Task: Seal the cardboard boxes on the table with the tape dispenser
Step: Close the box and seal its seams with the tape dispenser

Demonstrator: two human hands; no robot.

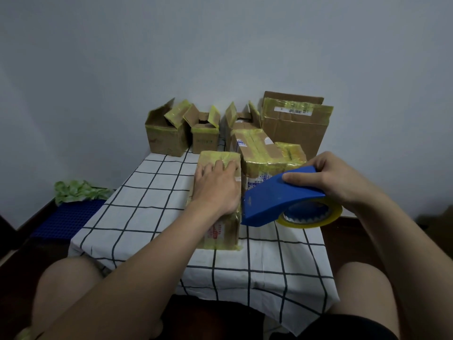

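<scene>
A long closed cardboard box (220, 231) wrapped in yellowish tape lies in the middle of the table. My left hand (215, 186) rests flat on its top with the fingers stretched out. My right hand (328, 177) grips the blue tape dispenser (277, 200), whose front edge touches the box's right side. A yellowish tape roll (311, 218) sits in the dispenser. A second taped box (259, 150) lies right behind the dispenser.
Three small open boxes (166, 133) (204, 134) (241, 119) and a large flattened carton (294, 123) stand along the wall. The table carries a white checked cloth (147, 204). A blue crate (66, 219) and green material (78, 191) lie on the floor at left.
</scene>
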